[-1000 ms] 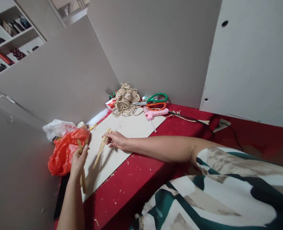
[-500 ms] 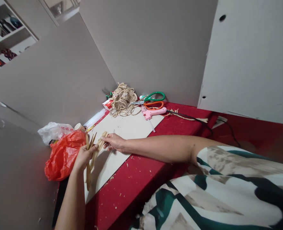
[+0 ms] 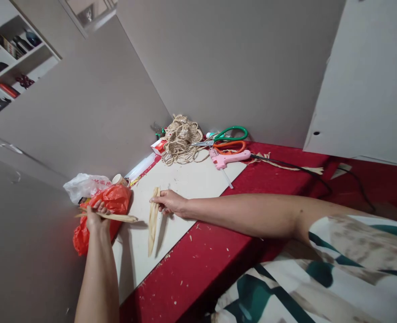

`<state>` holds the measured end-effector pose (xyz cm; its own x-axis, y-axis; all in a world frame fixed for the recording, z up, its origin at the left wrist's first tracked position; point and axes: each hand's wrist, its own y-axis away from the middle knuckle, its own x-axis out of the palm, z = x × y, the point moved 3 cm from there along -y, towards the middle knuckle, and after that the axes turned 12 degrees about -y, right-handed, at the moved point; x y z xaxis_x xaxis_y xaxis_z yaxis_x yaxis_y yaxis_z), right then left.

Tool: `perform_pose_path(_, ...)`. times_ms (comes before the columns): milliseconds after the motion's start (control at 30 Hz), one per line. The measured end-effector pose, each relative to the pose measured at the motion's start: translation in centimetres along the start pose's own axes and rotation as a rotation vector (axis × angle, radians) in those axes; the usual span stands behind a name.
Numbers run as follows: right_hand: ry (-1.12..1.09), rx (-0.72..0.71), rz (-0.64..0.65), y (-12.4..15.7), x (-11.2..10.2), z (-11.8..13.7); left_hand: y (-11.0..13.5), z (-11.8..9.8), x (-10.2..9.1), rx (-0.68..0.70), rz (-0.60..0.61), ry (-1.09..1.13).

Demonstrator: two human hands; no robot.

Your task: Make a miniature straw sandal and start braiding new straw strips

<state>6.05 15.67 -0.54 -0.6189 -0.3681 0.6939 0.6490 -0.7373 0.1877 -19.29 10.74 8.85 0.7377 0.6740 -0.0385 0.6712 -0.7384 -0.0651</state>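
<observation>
My left hand (image 3: 96, 216) is closed around a thin bundle of straw-coloured dried strips (image 3: 122, 218), held nearly level above the red plastic bag (image 3: 119, 197). Between the thumb and fingers of my right hand (image 3: 172, 202) hangs a broader pale dried strip (image 3: 153, 229), its long end pointing toward me over the white board (image 3: 198, 184). The two held pieces are apart from each other. What kind of plant fibre they are, I cannot make out.
At the back of the red-covered table (image 3: 198, 246) lie a heap of twine (image 3: 181, 139), scissors (image 3: 230, 139) with green and orange handles, and a pink glue gun (image 3: 228, 158) with a black cord. A paper cup (image 3: 119, 180) and a white plastic bag (image 3: 85, 186) stand left.
My hands have drawn apart. The left moved left over the red bag with the thin strips, now turned level; the right keeps the broader strip, which hangs free of the left hand.
</observation>
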Motion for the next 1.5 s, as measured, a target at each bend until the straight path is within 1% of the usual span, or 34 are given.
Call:
perform_pose_path(133, 0.037, 0.083, 0.029, 0.0, -0.2, -0.6, -0.2, 0.1, -1.2, -0.033, -0.133, 0.187)
perform_pose_path(233, 0.043, 0.154, 0.032, -0.4, 0.3, -1.2, 0.2, 0.1, -1.3, -0.029, -0.184, 0.301)
perform_pose_path(300, 0.035, 0.192, 0.064, -0.8, 1.4, -1.6, 0.5, -0.3, -1.3, -0.010, -0.200, 0.367)
perform_pose_path(400, 0.040, 0.213, 0.156, -1.4, 3.6, -2.1, 1.0, -1.4, -1.4, 0.041, -0.227, 0.446)
perform_pose_path(467, 0.081, 0.227, 0.191, -1.7, 4.8, -2.6, 1.3, -2.2, -1.4, 0.077, -0.250, 0.482)
perform_pose_path(533, 0.158, 0.279, 0.226, -1.8, 5.7, -3.6, 1.5, -2.7, -1.2, 0.101, -0.269, 0.504)
perform_pose_path(600, 0.204, 0.309, 0.316, -1.8, 6.7, -4.6, 1.8, -2.6, -0.8, 0.113, -0.288, 0.513)
perform_pose_path(667, 0.156, 0.272, 0.432, -2.0, 7.9, -5.1, 2.0, -2.0, 0.1, 0.116, -0.308, 0.506)
perform_pose_path(700, 0.097, 0.233, 0.464, -2.3, 8.5, -5.1, 2.1, -1.5, 0.6, 0.114, -0.315, 0.498)
perform_pose_path(733, 0.024, 0.183, 0.460, -2.7, 9.1, -4.9, 2.2, -1.0, 1.2, 0.110, -0.318, 0.486)
perform_pose_path(767, -0.042, 0.136, 0.422, -3.3, 9.6, -4.4, 2.4, -0.4, 1.8, 0.101, -0.315, 0.470)
perform_pose_path(867, -0.156, 0.017, 0.245, -5.8, 10.0, -1.9, 2.8, 1.0, 2.7, 0.058, -0.261, 0.402)
perform_pose_path(933, -0.160, -0.040, 0.187, -7.5, 9.4, 0.3, 2.8, 1.3, 2.4, 0.035, -0.223, 0.347)
perform_pose_path(1033, -0.111, -0.097, 0.191, -9.7, 8.1, 3.3, 2.4, 1.3, 1.1, 0.041, -0.224, 0.259)
perform_pose_path(1100, -0.055, -0.105, 0.235, -10.4, 7.3, 4.2, 1.9, 1.7, 0.7, 0.033, -0.208, 0.189)
perform_pose_path(1133, -0.026, -0.098, 0.262, -10.6, 7.1, 4.3, 1.7, 2.0, 0.9, 0.016, -0.162, 0.140)
perform_pose_path(1167, 0.001, -0.088, 0.282, -10.7, 6.8, 4.0, 1.6, 2.5, 1.3, -0.004, -0.075, 0.075)
perform_pose_path(1267, 0.106, -0.037, 0.356, -10.9, 6.4, 2.1, 2.1, 4.3, 3.5, -0.051, 0.313, -0.163)
perform_pose_path(1300, 0.147, -0.008, 0.396, -10.9, 6.2, 1.2, 2.4, 4.8, 4.1, -0.058, 0.414, -0.217)
perform_pose_path(1333, 0.180, 0.022, 0.441, -11.0, 6.1, 0.3, 2.6, 5.2, 4.5, -0.067, 0.473, -0.243)
perform_pose_path(1400, 0.209, 0.054, 0.490, -11.2, 5.8, -1.0, 2.8, 5.6, 4.8, -0.099, 0.474, -0.225)
perform_pose_path(1433, 0.201, 0.046, 0.474, -11.3, 5.6, -1.4, 2.8, 5.8, 4.7, -0.114, 0.446, -0.197)
perform_pose_path(1500, 0.176, 0.001, 0.396, -11.7, 5.2, -1.7, 2.5, 6.0, 4.5, -0.132, 0.377, -0.137)
